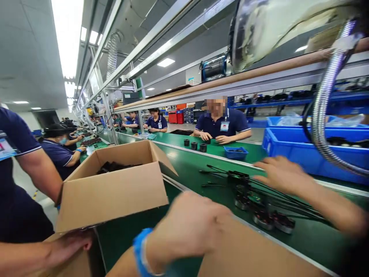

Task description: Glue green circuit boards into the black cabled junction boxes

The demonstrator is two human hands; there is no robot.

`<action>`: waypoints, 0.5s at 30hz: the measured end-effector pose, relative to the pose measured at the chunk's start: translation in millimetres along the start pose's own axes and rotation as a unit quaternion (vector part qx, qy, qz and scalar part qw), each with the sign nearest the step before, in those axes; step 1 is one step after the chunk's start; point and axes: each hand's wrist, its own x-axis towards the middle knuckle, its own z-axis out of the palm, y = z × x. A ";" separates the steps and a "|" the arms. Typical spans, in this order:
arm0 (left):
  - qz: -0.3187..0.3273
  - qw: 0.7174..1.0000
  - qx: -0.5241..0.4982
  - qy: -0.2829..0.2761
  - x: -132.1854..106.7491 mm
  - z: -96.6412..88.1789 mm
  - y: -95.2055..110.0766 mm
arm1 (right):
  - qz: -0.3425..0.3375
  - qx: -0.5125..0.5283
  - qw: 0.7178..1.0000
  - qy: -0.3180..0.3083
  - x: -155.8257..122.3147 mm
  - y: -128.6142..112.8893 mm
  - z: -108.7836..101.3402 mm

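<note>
Cardboard panel [245,252] at the bottom middle: its top edge slants down rightward beside a metal strip [175,183], while on its left the bare green bench [123,238] leaves room toward an open box [112,194]. The left hand [191,223] curls its fingers at the panel's upper-left corner; I cannot tell whether they grip. The right hand [284,175] stretches its fingers apart over black wired parts [238,177]. The panel looks flat and plain brown.
</note>
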 end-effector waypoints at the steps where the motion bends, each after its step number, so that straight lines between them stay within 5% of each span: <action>1: -0.092 0.992 0.022 0.083 -32.3 -21.1 -25.1 | -0.065 0.027 0.997 -0.026 10.4 -34.2 -1.8; 2: -0.211 0.963 0.073 0.151 -61.5 -41.2 -54.2 | -0.139 0.056 0.988 -0.041 20.7 -71.4 -5.1; 4: -0.397 0.886 0.149 0.189 -107.6 -72.8 -115.0 | -0.263 0.112 0.957 -0.046 39.0 -149.2 -13.4; 6: -0.455 0.858 0.158 0.177 -137.6 -87.5 -164.9 | -0.328 0.144 0.932 -0.050 51.6 -219.0 -18.8; 8: -0.452 0.867 0.150 0.148 -156.1 -85.5 -193.6 | -0.349 0.150 0.922 -0.070 56.1 -267.0 -18.2; 11: -0.412 0.888 0.149 0.142 -172.5 -64.6 -200.6 | -0.338 0.136 0.926 -0.096 48.3 -289.4 -9.9; 15: -0.369 0.898 0.150 0.185 -185.1 -34.0 -181.4 | -0.308 0.117 0.938 -0.112 30.5 -265.6 -6.6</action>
